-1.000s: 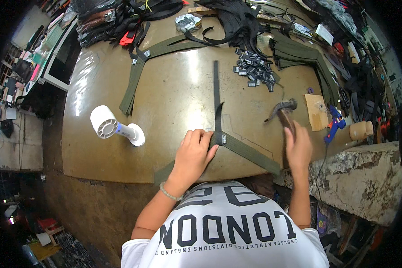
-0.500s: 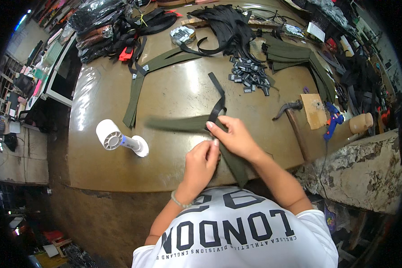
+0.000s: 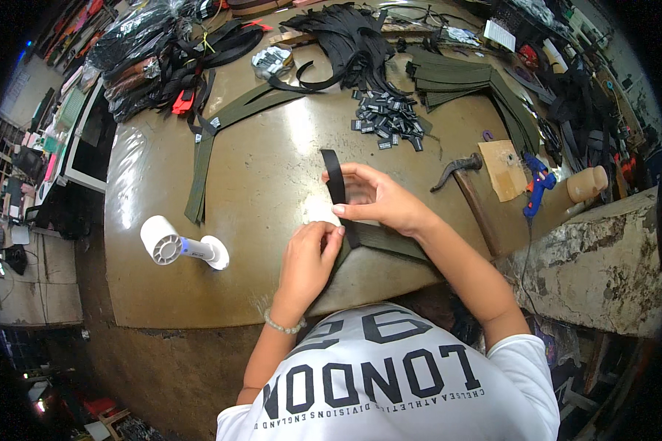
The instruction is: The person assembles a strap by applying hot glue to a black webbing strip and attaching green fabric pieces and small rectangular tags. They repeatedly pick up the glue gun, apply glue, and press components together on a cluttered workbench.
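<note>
From the head camera I am seeing bare tabletop (image 3: 272, 176) lying open ahead of the hands, with a white handheld fan (image 3: 180, 246) left and a hammer (image 3: 467, 187) right. My left hand (image 3: 309, 261) is pinching the olive webbing (image 3: 386, 241) near the front edge; my right hand (image 3: 379, 198) is gripping the black strap (image 3: 334, 175).

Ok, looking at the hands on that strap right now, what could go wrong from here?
1. The black strap is held only by fingertips of the right hand, so it may slip out of line with the green strap under the left hand.
2. The hammer lies close to the right forearm and could get knocked.
3. The small fan lies on its side and might roll.
</note>
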### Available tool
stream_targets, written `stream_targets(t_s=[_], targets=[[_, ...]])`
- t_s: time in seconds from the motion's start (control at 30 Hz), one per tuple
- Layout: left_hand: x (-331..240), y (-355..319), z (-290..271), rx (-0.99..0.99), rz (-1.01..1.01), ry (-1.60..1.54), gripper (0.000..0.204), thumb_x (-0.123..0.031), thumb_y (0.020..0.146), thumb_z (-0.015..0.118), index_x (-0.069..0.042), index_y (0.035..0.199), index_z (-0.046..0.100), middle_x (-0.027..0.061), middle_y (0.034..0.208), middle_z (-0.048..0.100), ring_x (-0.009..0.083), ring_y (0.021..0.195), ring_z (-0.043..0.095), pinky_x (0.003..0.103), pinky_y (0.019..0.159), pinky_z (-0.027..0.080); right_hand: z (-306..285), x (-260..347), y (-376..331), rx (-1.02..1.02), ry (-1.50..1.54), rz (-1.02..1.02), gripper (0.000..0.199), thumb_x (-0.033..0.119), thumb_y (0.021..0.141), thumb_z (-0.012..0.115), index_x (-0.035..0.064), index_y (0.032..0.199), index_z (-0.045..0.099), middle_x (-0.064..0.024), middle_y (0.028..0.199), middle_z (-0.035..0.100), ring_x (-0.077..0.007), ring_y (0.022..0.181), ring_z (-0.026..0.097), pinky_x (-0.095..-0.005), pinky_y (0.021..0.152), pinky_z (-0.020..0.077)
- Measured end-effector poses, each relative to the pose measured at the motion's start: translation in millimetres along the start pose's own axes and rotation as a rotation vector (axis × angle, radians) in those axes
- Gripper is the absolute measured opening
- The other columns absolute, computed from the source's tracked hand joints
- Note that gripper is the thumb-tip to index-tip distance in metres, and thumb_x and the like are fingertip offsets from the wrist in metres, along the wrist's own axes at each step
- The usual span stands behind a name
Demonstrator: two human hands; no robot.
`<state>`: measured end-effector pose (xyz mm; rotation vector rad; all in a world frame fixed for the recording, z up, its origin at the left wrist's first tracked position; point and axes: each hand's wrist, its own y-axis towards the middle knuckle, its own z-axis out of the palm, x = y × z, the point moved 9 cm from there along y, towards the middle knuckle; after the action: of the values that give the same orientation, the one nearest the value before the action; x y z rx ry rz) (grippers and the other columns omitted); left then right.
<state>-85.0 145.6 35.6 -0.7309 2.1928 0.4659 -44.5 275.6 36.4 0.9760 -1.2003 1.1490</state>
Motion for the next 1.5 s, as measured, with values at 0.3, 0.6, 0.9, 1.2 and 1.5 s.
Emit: stream_targets(t_s=[0.3, 0.6, 0.9, 1.2, 1.5], targets=[[4.1, -6.6, 0.9, -0.090, 0.053, 0.311, 0.018, -0.014, 0.090, 0.063, -0.004, 0.104, 0.059, 0.0155, 0.104, 0.056, 0.0340, 0.097, 0.053, 0.042, 0.083, 0.043, 27.8, -3.6, -28.9, -0.147, -0.517, -0.170, 0.041, -0.002, 0.077, 0.062, 0.0069, 0.117, 0.063, -0.0142, 0.128, 0.053, -0.0316, 0.113, 0.054, -0.0354, 0.089, 0.0485], [-3.2, -11.8, 0.7, -0.187, 0.081, 0.418, 0.031, -0.011, 0.087, 0.066, -0.016, 0.117, 0.064, 0.0099, 0.115, 0.054, 0.0315, 0.114, 0.046, 0.047, 0.097, 0.034, 44.6, -4.0, -52.6, -0.161, -1.056, -0.540, 0.022, 0.004, 0.080, 0.058, 0.0007, 0.101, 0.065, -0.0095, 0.093, 0.060, -0.0275, 0.095, 0.061, -0.0366, 0.082, 0.0531], [-5.2, -14.9, 10.4, -0.127, 0.138, 0.500, 0.031, -0.011, 0.086, 0.064, -0.019, 0.116, 0.069, 0.0102, 0.113, 0.054, 0.0343, 0.114, 0.045, 0.048, 0.099, 0.034, 64.9, -11.5, -86.8, 0.053, -1.310, -0.404, 0.020, 0.006, 0.082, 0.057, 0.0021, 0.099, 0.065, -0.0108, 0.095, 0.062, -0.0295, 0.119, 0.059, -0.0372, 0.089, 0.0544], [-16.5, -10.2, -0.5, 0.060, 0.283, 0.518, 0.040, -0.016, 0.087, 0.063, -0.020, 0.126, 0.064, 0.0108, 0.109, 0.053, 0.0305, 0.112, 0.046, 0.047, 0.096, 0.034, -93.2, 21.2, -196.8, -0.890, -0.795, -0.163, 0.017, 0.012, 0.084, 0.073, 0.0046, 0.098, 0.068, -0.0063, 0.098, 0.066, -0.0199, 0.098, 0.060, -0.0347, 0.091, 0.0464], [-8.7, -11.9, -2.2, -0.026, 0.139, 0.236, 0.027, -0.013, 0.091, 0.062, -0.004, 0.117, 0.063, 0.0145, 0.105, 0.056, 0.0302, 0.101, 0.054, 0.041, 0.090, 0.043, -274.6, 29.8, -260.3, -1.394, -0.804, 0.075, 0.049, 0.038, 0.095, 0.064, 0.0019, 0.125, 0.049, -0.0096, 0.095, 0.069, -0.0120, 0.076, 0.064, -0.0279, 0.056, 0.0522]])
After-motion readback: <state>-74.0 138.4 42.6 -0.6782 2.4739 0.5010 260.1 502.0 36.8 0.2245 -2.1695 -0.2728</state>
